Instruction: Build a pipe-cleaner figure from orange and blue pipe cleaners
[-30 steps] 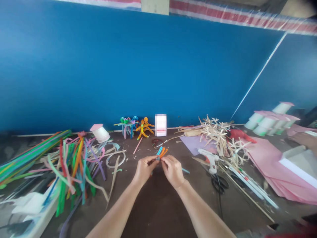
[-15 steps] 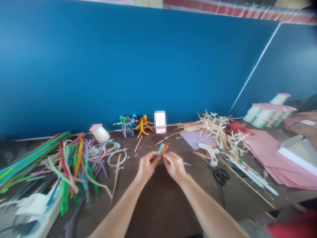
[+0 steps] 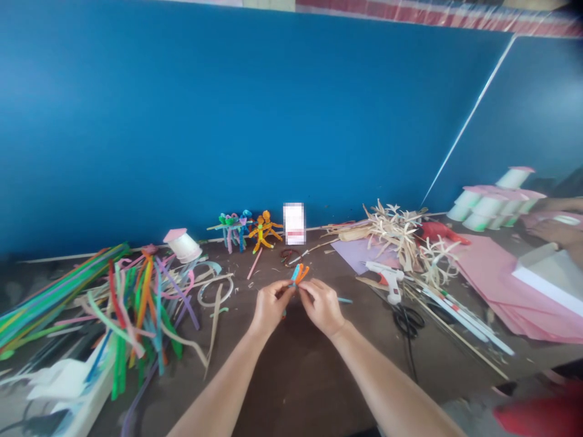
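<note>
My left hand (image 3: 269,305) and my right hand (image 3: 322,305) meet over the middle of the brown table (image 3: 291,376). Both pinch a small bundle of blue and orange pipe cleaners (image 3: 298,274) that sticks up between the fingertips. A short blue piece (image 3: 345,300) lies on the table just right of my right hand. Behind the hands stand small pipe-cleaner figures, a blue-green one (image 3: 234,227) and an orange one (image 3: 264,230).
A heap of coloured strips (image 3: 132,297) spreads at the left. A white glue gun (image 3: 387,279), black scissors (image 3: 407,318), pale straw shapes (image 3: 396,233) and pink paper sheets (image 3: 496,285) lie at the right. White cups (image 3: 489,203) stand far right, where another person's hand (image 3: 558,230) reaches in.
My hands stay together on the bundle, shifting only slightly. The view has tilted a little, and the other person's hand at the far right has moved.
</note>
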`<action>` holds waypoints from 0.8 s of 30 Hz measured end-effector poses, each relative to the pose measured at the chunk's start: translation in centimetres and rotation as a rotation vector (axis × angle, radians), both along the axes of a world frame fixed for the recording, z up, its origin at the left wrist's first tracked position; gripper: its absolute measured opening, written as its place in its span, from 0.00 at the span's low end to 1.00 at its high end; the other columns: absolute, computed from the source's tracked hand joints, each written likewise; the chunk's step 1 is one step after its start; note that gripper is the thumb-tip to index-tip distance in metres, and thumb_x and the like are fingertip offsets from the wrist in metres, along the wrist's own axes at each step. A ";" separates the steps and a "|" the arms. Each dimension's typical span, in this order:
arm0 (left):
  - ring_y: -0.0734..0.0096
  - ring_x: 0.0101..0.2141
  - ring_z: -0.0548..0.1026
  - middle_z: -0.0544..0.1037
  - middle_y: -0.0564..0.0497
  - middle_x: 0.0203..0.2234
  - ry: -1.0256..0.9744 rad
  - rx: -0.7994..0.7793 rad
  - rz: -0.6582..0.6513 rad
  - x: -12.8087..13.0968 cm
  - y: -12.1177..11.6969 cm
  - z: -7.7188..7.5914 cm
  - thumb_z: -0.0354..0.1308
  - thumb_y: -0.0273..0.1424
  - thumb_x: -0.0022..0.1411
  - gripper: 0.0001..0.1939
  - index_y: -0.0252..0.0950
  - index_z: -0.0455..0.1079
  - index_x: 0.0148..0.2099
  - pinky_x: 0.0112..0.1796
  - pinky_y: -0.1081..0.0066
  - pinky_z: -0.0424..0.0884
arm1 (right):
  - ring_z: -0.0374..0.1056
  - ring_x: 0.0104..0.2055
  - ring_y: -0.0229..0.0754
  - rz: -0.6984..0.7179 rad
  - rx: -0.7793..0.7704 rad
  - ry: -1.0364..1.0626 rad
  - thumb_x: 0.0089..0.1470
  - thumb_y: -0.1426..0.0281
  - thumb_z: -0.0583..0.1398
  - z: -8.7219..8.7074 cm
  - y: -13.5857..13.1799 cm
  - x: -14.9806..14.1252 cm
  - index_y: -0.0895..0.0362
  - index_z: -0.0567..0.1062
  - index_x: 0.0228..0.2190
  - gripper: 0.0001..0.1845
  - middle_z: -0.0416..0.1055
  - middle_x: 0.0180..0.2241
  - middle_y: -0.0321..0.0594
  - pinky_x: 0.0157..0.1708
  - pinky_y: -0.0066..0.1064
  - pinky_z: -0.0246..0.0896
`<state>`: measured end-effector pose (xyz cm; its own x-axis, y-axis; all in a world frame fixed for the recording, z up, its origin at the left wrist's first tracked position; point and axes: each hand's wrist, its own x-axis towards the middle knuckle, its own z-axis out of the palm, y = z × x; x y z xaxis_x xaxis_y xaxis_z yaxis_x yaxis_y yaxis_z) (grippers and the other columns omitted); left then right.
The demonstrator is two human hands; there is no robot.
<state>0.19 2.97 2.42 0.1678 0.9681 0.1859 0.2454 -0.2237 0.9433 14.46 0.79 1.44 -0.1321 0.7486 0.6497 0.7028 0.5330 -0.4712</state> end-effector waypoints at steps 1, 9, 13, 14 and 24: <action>0.67 0.30 0.74 0.78 0.49 0.27 0.024 0.016 0.020 0.0 0.1 -0.1 0.55 0.35 0.51 0.13 0.33 0.73 0.36 0.33 0.72 0.68 | 0.64 0.29 0.38 -0.002 0.004 0.000 0.54 0.74 0.51 0.0 0.0 0.0 0.57 0.72 0.31 0.09 0.68 0.25 0.40 0.31 0.28 0.58; 0.72 0.26 0.72 0.76 0.51 0.24 0.279 0.203 0.158 -0.4 0.5 -0.8 0.54 0.34 0.53 0.10 0.35 0.74 0.33 0.29 0.75 0.66 | 0.63 0.26 0.37 -0.016 0.007 -0.059 0.51 0.75 0.53 0.1 -0.2 -0.4 0.56 0.70 0.29 0.06 0.67 0.24 0.38 0.28 0.27 0.58; 0.71 0.28 0.71 0.76 0.50 0.26 0.456 0.376 0.180 -0.7 0.0 -0.2 0.53 0.31 0.55 0.09 0.37 0.73 0.36 0.31 0.74 0.65 | 0.63 0.29 0.39 -0.014 0.029 -0.168 0.51 0.77 0.52 0.8 -0.4 0.0 0.57 0.70 0.29 0.08 0.67 0.25 0.39 0.30 0.28 0.57; 0.71 0.30 0.71 0.76 0.50 0.28 0.501 0.424 0.177 -0.8 -0.2 0.1 0.53 0.30 0.56 0.08 0.37 0.73 0.36 0.32 0.74 0.64 | 0.63 0.30 0.39 -0.009 0.034 -0.195 0.51 0.78 0.52 1.1 -0.5 0.1 0.57 0.70 0.29 0.08 0.67 0.26 0.39 0.31 0.28 0.57; 0.66 0.32 0.65 0.74 0.50 0.23 0.872 0.637 -0.092 -1.2 -0.4 1.9 0.52 0.29 0.57 0.07 0.39 0.72 0.34 0.29 0.71 0.58 | 0.62 0.32 0.40 -0.043 -0.004 -0.218 0.53 0.72 0.54 2.5 -0.7 1.3 0.56 0.73 0.28 0.08 0.67 0.28 0.40 0.34 0.32 0.54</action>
